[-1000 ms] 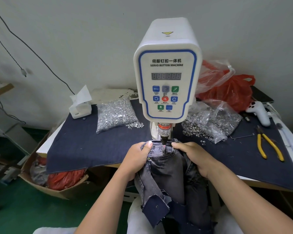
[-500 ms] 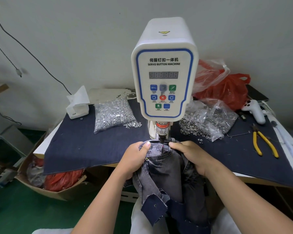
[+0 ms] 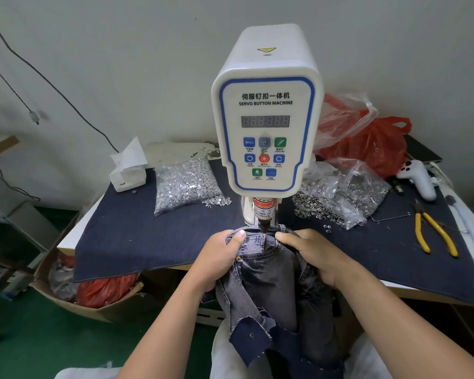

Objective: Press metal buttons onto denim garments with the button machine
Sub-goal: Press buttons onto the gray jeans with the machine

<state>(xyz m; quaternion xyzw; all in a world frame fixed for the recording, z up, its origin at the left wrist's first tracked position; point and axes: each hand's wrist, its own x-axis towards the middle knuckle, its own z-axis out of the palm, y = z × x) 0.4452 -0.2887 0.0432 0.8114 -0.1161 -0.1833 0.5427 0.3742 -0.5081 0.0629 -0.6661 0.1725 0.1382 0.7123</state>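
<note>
Denim garment (image 3: 260, 266) sits bunched under the punch (image 3: 264, 224) of the button machine (image 3: 266, 127), waistband pinched by the left hand (image 3: 219, 259) and right hand (image 3: 309, 255). Best practice: fabric taut and flat, thumbs well clear of the die.

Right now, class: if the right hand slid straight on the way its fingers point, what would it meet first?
The right hand points left and slightly away along the jeans waistband. It would probably meet the machine's press rod first, just beyond its fingertips, though depth is hard to judge.
</note>
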